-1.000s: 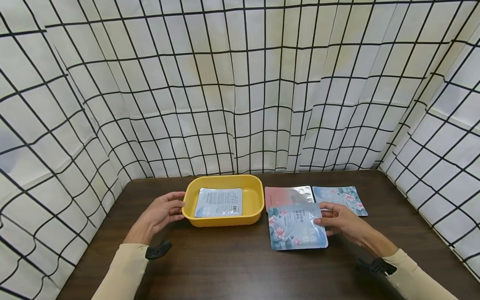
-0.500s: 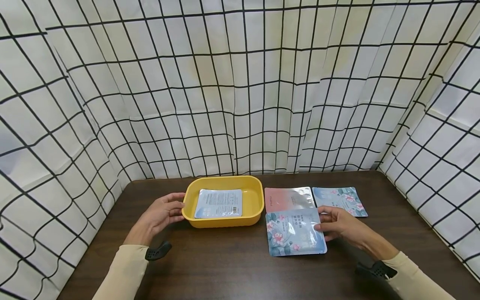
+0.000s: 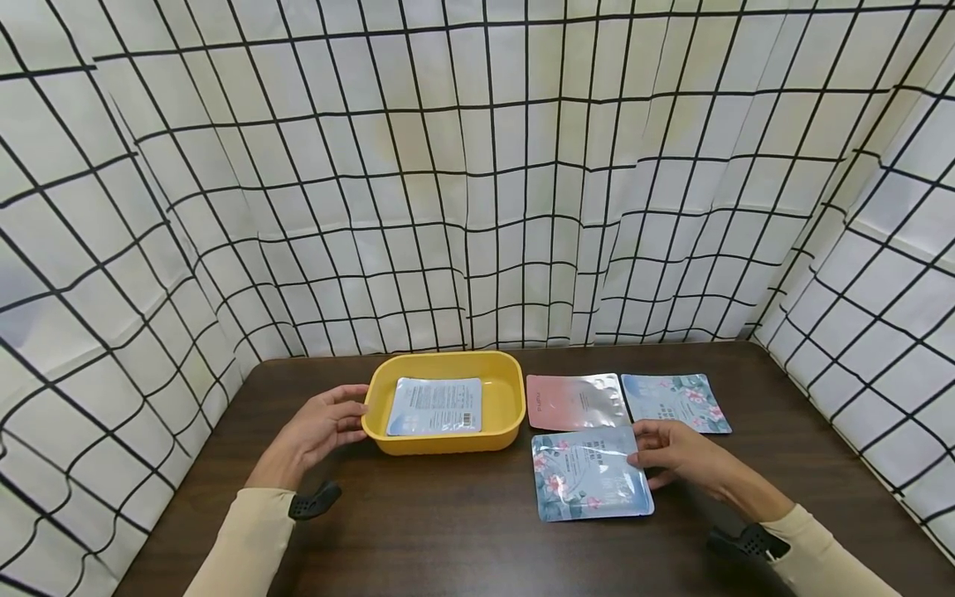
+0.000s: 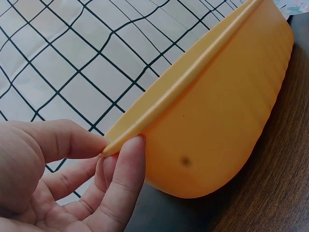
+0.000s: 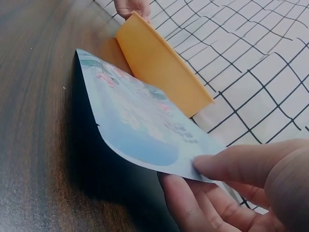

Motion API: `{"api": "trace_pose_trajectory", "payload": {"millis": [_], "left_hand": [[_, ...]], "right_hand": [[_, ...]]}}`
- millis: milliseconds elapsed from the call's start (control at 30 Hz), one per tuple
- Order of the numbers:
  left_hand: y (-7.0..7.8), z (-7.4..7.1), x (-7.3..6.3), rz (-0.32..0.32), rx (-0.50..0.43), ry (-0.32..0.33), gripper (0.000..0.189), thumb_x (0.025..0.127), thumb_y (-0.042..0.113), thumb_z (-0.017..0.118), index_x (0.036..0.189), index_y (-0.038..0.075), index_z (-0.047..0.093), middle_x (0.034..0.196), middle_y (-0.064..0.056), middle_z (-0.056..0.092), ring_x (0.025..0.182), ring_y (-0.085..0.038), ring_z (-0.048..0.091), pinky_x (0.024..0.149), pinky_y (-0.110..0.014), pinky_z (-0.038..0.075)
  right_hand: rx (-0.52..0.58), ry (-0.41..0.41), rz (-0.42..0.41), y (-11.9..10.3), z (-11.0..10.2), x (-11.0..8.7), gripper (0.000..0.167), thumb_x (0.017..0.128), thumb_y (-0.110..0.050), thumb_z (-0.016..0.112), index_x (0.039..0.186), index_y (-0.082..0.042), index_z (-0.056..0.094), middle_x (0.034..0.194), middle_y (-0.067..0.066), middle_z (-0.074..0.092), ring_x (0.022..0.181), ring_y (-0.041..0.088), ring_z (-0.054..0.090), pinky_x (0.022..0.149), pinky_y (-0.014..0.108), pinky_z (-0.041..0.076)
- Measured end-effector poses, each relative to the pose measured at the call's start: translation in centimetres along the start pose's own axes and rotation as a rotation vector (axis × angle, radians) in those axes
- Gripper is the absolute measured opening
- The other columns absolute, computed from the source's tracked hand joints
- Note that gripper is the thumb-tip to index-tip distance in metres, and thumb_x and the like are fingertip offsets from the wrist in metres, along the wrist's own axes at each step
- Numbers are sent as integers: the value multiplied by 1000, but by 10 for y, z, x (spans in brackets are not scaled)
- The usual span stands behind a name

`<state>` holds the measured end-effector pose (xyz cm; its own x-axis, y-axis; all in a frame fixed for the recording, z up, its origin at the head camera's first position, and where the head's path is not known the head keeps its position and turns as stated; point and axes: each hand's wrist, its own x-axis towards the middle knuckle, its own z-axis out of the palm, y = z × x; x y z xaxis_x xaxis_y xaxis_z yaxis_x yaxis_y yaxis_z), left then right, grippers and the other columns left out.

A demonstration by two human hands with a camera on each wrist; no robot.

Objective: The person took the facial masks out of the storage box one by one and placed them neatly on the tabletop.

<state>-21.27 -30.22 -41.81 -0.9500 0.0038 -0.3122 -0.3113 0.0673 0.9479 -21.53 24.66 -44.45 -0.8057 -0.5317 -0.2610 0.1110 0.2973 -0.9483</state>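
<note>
My left hand (image 3: 321, 427) pinches the left rim of a yellow plastic basin (image 3: 448, 444); in the left wrist view the thumb and fingers (image 4: 126, 169) grip its edge. Inside the basin lies a pale blue face mask packet (image 3: 436, 406) with lines of small print facing up. My right hand (image 3: 682, 456) holds a blue floral face mask packet (image 3: 593, 474) by its right edge, thumb on top and fingers beneath. In the right wrist view this packet (image 5: 140, 121) is tilted, its near edge raised off the table with a shadow under it.
Behind the held packet lie a pink and silver packet (image 3: 574, 402) and, beside it, another blue floral packet (image 3: 677, 402). Everything is on a dark wooden table (image 3: 448, 531). A white curtain with black grid lines (image 3: 492, 207) encloses the table's back and sides.
My right hand has drawn the blue floral packet toward the table's front, off the pink packet it partly covered. The left hand and basin have stayed put.
</note>
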Motion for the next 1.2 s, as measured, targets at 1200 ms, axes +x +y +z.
{"api": "trace_pose_trajectory", "payload": {"millis": [1200], "left_hand": [[2,0,-1,-8,5,-3,56,101,13,61,152,4,38,113,-11,66,88,-19,68,81,-31,61]], "right_hand": [[-256,29,21,-17,-9,-3,47,99,-23,66,137,4,59,134,24,60,113,26,61,91,44,59]]}}
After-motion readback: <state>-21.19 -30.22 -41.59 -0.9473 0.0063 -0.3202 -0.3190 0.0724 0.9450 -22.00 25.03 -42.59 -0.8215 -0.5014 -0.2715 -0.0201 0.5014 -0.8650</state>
